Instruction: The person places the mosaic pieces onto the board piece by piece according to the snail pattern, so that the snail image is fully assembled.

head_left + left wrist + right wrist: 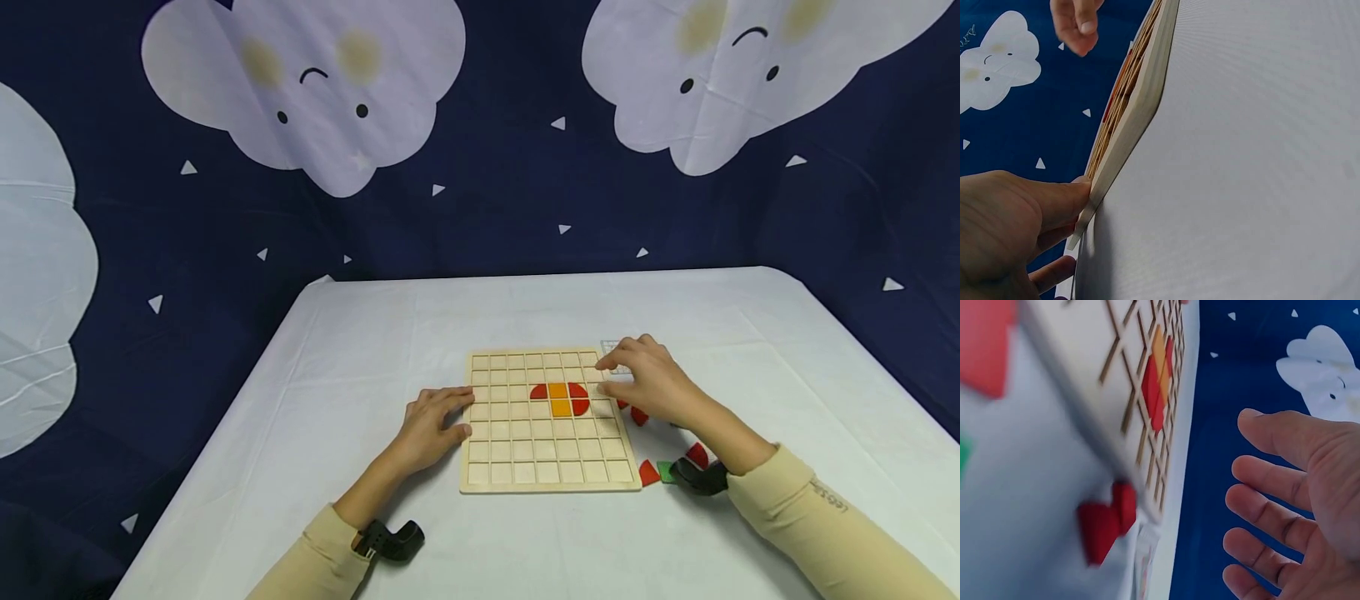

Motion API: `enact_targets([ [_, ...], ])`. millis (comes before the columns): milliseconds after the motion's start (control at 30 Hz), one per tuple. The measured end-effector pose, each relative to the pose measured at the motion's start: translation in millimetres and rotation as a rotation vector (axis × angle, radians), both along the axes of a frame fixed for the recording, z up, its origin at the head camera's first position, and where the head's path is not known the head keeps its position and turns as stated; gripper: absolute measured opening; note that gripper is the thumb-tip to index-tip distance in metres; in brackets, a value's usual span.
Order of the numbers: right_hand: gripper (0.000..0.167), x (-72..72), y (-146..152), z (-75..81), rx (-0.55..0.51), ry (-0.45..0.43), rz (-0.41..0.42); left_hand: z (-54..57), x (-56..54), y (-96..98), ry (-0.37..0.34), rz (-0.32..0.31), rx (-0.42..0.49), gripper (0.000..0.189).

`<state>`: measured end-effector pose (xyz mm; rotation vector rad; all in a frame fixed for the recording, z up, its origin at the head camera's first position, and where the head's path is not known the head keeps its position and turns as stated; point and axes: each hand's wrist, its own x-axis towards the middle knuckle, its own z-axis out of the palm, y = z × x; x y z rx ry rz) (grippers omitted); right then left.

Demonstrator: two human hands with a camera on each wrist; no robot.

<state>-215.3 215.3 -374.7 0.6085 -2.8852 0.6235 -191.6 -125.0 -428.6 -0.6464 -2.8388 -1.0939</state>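
Note:
A wooden grid board lies flat on the table. Set in its cells are two orange squares and three red quarter-circle pieces. At the board's left edge rests my left hand, thumb and fingertips touching the rim; the left wrist view shows the thumb against that edge. Over the right edge hovers my right hand, fingers spread. The right wrist view shows its thumb and fingers apart, with nothing between them.
Loose red pieces and a green piece lie right of the board, some partly under the right arm. A printed sheet sits behind the right hand. A dark cloud-patterned cloth hangs beyond the white table.

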Motion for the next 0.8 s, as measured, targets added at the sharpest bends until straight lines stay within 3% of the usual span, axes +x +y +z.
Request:
enact_targets([
  [467, 0.029, 26.4, 34.0, -15.6, 0.010, -0.029, -0.126, -0.5, -0.3, 0.7, -0.004, 0.006, 0.003, 0.044],
  [800, 0.039, 33.1, 38.8, -27.0, 0.101, -0.050, -0.158, -1.1, -0.1, 0.0, -0.001, 0.002, 0.009, 0.044],
])
